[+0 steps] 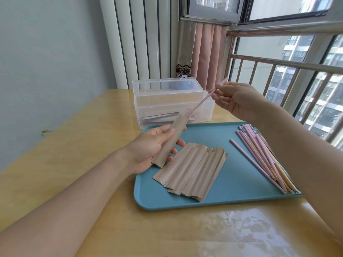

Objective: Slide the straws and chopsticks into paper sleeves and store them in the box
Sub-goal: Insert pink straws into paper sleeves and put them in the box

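My left hand (148, 147) grips a brown paper sleeve (171, 138), tilted up toward the box. My right hand (235, 100) pinches a thin pink stick (202, 102) near its upper end; its lower tip sits in the sleeve's open mouth. Several empty brown sleeves (193, 169) lie fanned on the blue tray (241, 190). A bunch of pink and yellow chopsticks and straws (263, 154) lies along the tray's right side. The clear plastic box (172, 102) stands behind the tray with its lid open, holding several filled sleeves.
The tray rests on a yellow wooden table (74, 154) whose front right surface is glossy with glare. A white radiator and pink curtain stand behind the box. A metal window railing (287, 65) runs along the right.
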